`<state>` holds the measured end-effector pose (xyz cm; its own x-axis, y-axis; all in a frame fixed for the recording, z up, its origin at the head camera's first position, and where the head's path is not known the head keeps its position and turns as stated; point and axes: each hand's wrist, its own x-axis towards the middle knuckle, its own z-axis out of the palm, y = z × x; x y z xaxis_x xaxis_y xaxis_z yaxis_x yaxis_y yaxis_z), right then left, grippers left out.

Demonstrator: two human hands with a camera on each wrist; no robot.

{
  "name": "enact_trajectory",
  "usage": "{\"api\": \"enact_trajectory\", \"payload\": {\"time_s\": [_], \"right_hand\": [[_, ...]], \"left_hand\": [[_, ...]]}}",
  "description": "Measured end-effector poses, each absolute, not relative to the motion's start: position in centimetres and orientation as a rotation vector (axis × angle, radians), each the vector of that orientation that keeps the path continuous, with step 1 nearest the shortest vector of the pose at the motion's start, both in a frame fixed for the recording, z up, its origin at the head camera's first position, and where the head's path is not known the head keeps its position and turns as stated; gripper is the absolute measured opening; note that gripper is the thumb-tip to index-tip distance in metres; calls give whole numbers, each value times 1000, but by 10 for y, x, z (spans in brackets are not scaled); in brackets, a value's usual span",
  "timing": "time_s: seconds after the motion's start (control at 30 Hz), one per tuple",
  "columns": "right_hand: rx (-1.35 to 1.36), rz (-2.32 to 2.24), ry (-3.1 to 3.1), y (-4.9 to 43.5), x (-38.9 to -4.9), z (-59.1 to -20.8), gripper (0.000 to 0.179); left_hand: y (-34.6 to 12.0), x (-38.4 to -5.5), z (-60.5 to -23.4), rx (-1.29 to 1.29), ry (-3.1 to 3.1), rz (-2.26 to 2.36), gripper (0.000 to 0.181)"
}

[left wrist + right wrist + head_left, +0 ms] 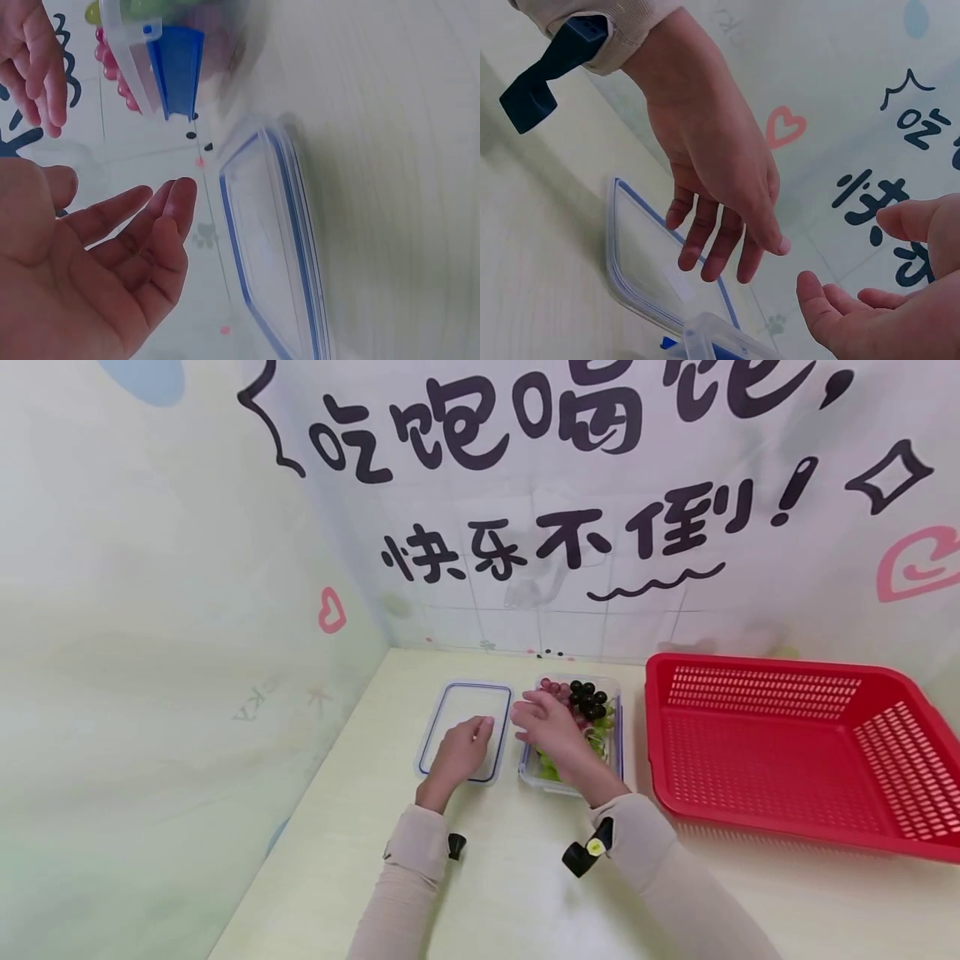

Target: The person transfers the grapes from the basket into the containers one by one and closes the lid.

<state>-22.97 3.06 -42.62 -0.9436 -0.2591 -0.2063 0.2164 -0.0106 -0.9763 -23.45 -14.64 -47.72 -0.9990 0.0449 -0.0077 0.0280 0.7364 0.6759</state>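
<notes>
Currently, we observe:
Left hand [459, 750]: grip released, fingers extended above the lid [465, 731].
Right hand [545, 720]: grip released, over the grape container [573, 735].
Bench [510, 877]: carries both.

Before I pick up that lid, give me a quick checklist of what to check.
1. Lid lies flat on the table, beside the box: ok.
2. Left hand holds nothing and hovers over the lid, fingers relaxed: ok.
3. Right hand holds nothing, above the box of grapes: ok.
4. Grapes sit below the box rim: cannot tell.
5. Blue clip on the box hangs open: ok.
6. Red basket stands apart from the box: ok.
</notes>
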Motion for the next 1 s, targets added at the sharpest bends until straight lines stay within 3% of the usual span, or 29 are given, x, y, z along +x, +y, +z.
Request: {"api": "enact_trajectory", "payload": {"time_s": [0.3, 0.57, 1.0], "right_hand": [[38, -1872, 2015, 3, -226, -438, 72], [162, -1824, 2043, -20, -227, -447, 79], [282, -1778, 2307, -53, -227, -478, 76]], "left_hand": [[-172, -244, -479, -56, 2953, 1103, 41], [-186, -250, -478, -132, 2927, 1088, 46], [-200, -252, -480, -189, 2955, 1060, 44]]}}
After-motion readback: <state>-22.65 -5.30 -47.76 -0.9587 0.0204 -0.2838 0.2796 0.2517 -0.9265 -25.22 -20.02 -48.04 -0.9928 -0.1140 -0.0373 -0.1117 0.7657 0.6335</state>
